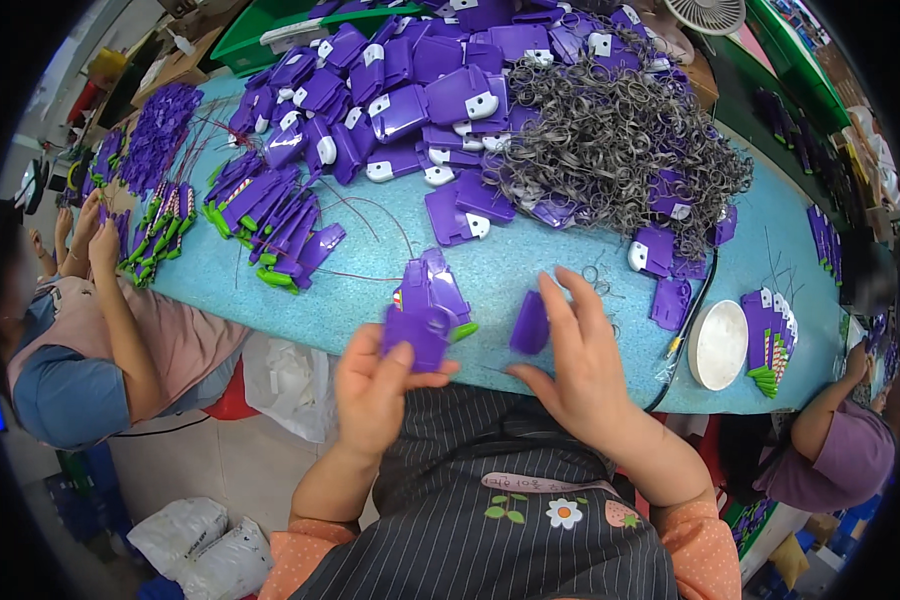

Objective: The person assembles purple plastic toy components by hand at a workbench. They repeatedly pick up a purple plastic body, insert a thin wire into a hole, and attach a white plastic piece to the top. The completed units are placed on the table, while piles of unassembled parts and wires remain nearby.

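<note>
My left hand (pixel 372 388) pinches a flat purple plastic piece (pixel 417 337) between thumb and fingers above the table's near edge. Just beyond it lies a purple plastic part with a green tip (pixel 436 283), partly covered by the held piece. My right hand (pixel 582 365) is open, thumb and fingers spread apart. Beside its fingers is another small purple piece (pixel 530 322); whether they touch it I cannot tell.
Purple cases with white corners (pixel 398 110) are heaped at the back, beside a tangle of grey wire rings (pixel 620 140). Green-tipped purple parts (pixel 270 215) lie at left. A white bowl (pixel 718 345) and a black cable (pixel 692 310) are at right. People sit on both sides.
</note>
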The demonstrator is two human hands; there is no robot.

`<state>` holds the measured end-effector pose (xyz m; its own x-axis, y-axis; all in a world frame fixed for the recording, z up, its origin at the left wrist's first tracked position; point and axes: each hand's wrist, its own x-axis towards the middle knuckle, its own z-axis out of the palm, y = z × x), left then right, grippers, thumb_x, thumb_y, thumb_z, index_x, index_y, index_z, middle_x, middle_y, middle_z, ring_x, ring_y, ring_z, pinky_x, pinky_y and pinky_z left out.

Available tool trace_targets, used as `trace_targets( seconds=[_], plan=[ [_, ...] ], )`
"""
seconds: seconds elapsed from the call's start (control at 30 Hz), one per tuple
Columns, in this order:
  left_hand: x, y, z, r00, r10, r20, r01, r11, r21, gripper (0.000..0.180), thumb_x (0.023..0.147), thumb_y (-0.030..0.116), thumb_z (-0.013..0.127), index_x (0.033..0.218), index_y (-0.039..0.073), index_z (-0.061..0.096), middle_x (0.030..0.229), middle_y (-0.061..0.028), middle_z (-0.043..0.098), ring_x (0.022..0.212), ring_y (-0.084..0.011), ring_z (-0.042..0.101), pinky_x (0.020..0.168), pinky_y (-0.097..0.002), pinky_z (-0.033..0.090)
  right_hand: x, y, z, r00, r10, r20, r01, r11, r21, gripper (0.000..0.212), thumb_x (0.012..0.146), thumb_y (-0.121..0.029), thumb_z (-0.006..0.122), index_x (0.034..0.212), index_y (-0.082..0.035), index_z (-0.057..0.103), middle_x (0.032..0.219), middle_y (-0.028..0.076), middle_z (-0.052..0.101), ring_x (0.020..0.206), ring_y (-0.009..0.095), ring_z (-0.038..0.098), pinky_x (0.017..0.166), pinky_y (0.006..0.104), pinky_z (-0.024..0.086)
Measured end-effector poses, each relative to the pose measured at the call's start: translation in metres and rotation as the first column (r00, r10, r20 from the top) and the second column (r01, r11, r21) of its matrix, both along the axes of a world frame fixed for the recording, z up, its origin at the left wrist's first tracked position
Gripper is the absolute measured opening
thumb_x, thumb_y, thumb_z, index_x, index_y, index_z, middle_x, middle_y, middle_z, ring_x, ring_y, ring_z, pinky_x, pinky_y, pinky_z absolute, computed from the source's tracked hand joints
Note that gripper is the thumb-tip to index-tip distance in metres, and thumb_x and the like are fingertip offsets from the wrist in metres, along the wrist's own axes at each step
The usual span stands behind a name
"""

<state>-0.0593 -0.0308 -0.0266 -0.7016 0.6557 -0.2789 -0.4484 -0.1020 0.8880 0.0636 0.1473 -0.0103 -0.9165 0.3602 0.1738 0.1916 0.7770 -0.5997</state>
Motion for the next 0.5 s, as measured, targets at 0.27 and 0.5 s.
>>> trace_targets(
  seconds=[0.27, 0.5],
  plan=[
    [-0.016, 0.004, -0.009, 0.991, 0.128, -0.035, -0.126, 0.991, 0.043, 0.03, 0.097, 0.019, 0.041, 0.116, -0.004, 0.045, 0.106, -0.0214, 0.061, 0.085, -0.0267, 0.066, 0.07, -0.0309, 0.056, -0.043, -0.019, -0.01, 0.953, 0.297, 0.066, -0.303, 0.915, 0.265, 0.032, 0.07, -0.007, 0.067, 0.099, -0.001, 0.055, 0.095, 0.008, 0.054, 0.09, 0.022, 0.051, 0.076, 0.0277, 0.042],
    [0.003, 0.025, -0.013, 0.997, -0.064, -0.049, 0.066, 0.997, 0.034, 0.031, 0.098, 0.019, 0.039, 0.122, -0.001, 0.04, 0.111, -0.0199, 0.059, 0.096, -0.0263, 0.063, 0.081, -0.0338, 0.053, 0.033, 0.002, 0.015, 0.915, 0.021, -0.403, -0.358, 0.506, -0.785, 0.026, 0.083, 0.004, 0.053, 0.109, 0.003, 0.049, 0.111, 0.012, 0.046, 0.1, 0.02, 0.051, 0.085, 0.0319, 0.043]
  ],
)
